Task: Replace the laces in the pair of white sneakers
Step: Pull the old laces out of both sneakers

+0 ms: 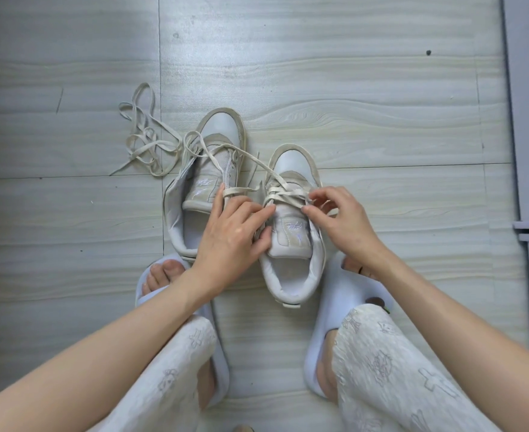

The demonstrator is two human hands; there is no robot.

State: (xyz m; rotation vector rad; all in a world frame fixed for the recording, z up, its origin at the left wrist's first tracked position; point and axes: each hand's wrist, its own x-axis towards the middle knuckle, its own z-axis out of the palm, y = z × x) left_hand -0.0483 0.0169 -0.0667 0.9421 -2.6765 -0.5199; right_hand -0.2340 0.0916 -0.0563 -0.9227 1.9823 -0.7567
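No word or number can be read; each white high-top sneaker's padded tongue point(201, 189) point(292, 232) bears a pale embroidered, signature-like mark, illegible here.

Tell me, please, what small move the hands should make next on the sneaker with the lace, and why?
Probably the right hand should pull its pinched lace end through the eyelet and snug it. The right sneaker is laced only over its lower rows, and the left hand already steadies its tongue. The left sneaker has no lace threaded.

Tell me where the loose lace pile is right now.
In the head view, the loose lace pile lies on the floor, upper left of centre, just left of the left sneaker's toe.
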